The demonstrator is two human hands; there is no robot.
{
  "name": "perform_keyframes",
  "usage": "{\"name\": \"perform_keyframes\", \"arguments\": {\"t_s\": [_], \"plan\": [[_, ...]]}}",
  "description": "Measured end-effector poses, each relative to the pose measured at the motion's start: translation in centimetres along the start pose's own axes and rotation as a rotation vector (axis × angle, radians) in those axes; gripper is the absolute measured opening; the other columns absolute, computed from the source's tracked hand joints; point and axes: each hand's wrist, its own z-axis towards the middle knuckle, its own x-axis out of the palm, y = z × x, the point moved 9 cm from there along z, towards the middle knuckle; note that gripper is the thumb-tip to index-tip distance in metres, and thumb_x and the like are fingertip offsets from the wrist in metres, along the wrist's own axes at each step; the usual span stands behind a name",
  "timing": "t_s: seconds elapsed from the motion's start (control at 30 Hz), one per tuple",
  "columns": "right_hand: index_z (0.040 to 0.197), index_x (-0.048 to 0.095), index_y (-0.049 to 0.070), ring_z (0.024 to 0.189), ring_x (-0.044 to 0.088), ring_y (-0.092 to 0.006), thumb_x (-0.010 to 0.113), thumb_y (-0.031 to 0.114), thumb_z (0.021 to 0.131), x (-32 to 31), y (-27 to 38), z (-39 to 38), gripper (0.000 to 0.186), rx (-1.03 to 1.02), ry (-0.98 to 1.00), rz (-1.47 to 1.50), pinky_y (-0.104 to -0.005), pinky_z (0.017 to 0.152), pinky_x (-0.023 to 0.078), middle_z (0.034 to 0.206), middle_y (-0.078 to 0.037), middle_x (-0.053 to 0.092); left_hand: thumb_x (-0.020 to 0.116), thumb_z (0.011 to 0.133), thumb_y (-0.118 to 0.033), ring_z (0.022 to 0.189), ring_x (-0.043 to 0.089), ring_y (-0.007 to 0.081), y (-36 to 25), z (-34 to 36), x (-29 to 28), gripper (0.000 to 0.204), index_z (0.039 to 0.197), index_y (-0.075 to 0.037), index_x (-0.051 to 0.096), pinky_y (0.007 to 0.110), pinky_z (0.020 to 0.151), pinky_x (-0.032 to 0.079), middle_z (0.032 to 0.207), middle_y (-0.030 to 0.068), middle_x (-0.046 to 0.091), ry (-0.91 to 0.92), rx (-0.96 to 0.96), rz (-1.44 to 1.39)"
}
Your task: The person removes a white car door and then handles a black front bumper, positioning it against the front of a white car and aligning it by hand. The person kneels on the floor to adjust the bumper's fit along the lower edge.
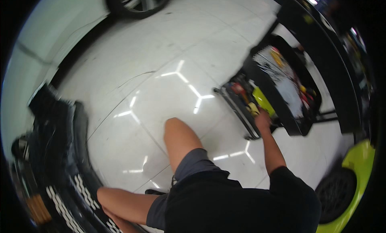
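My right hand [263,119] reaches down to the right, at the near end of the low, open-topped bottom tray [252,130] of a black tool cart. Its fingers are blurred and partly hidden among the tray's contents, so a grip cannot be made out. Closest to them is a small yellow object [253,108]. Beside it a lime-green flat piece [263,101] slants up, and a red item [237,88] lies farther along the tray. My left hand is not in view.
Above the tray, the cart's upper bin [295,130] holds several mixed tools. A black car bumper [52,140] lies at left, beside my bent leg. A pale car [60,27] with a dark wheel [140,3] stands far left. A lime-green car body [362,162] is at right.
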Motion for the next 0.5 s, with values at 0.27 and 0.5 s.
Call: {"name": "perform_keyframes", "arguments": {"t_s": [0.27,0.5], "plan": [[0.127,0.055,-0.003,0.114,0.058,-0.0395,0.057,0.009,0.089,4.2,-3.1,1.0,0.04,-0.299,0.089,0.295,-0.0452,0.096,0.045,0.125,-0.025,0.059,0.054,0.092,-0.004,0.114,0.059,0.0267,-12.9,-8.3,0.6,0.035,0.127,0.002,0.058,0.035,0.1,0.044,0.12,0.0181,0.063,-0.317,0.603,0.308],[0.121,0.056,-0.006,0.107,0.056,-0.0441,0.056,0.018,0.094,-4.9,0.9,-9.7,0.036,-0.228,-0.076,-0.156,-0.0473,0.091,0.044,0.112,-0.028,0.061,0.064,0.088,-0.007,0.113,0.058,0.0278,-12.4,-21.0,16.0,0.041,0.127,-0.007,0.055,0.037,0.098,0.045,0.124,0.0135,0.059,0.275,0.691,0.241]]}}
